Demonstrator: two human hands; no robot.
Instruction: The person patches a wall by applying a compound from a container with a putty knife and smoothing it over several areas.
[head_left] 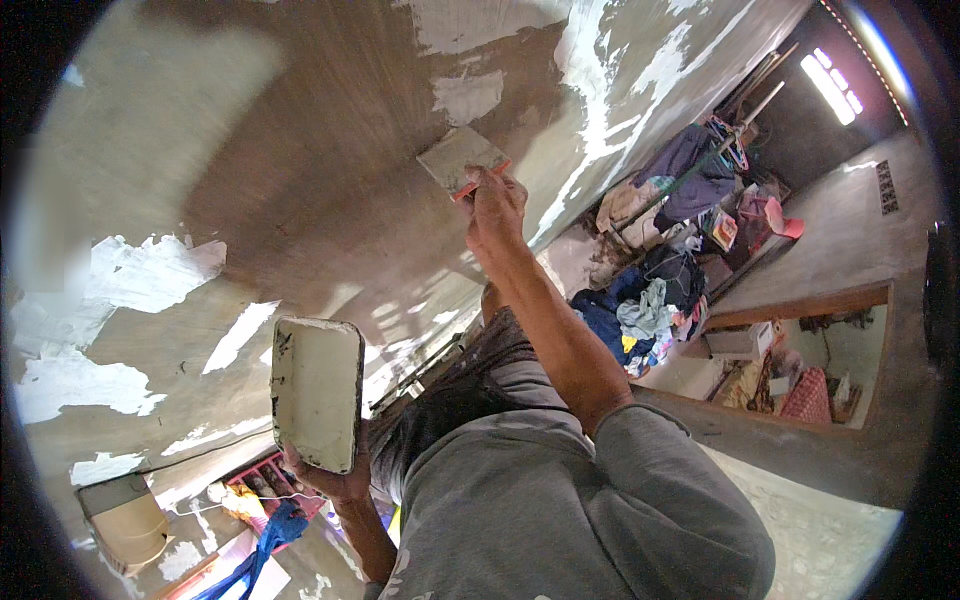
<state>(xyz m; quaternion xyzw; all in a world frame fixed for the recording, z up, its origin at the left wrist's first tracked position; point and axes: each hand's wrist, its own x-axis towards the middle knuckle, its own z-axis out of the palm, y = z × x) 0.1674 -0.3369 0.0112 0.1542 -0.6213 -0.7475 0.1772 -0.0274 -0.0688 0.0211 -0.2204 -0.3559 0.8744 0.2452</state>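
My right hand (pixel 494 206) is closed on the red-orange edge of a flat, squarish scraper (pixel 461 158). The scraper's pale blade lies against or very close to the wall (pixel 330 150), whose brownish surface carries uneven white patches. Lower and to the left, my left hand (pixel 335 474) grips the near end of a white rectangular tray (pixel 318 395) with dark, chipped edges. The tray's hollow side shows, with smears on its inner face; no clear heap of material can be made out in it.
Piled clothes (pixel 640 310) lie to the right, below garments hanging from a rack (pixel 690 175). A framed wall opening (pixel 800 370) shows household things beyond. At lower left are a cardboard-coloured box (pixel 125 525), a red crate (pixel 265 485) and a blue cloth (pixel 270 540).
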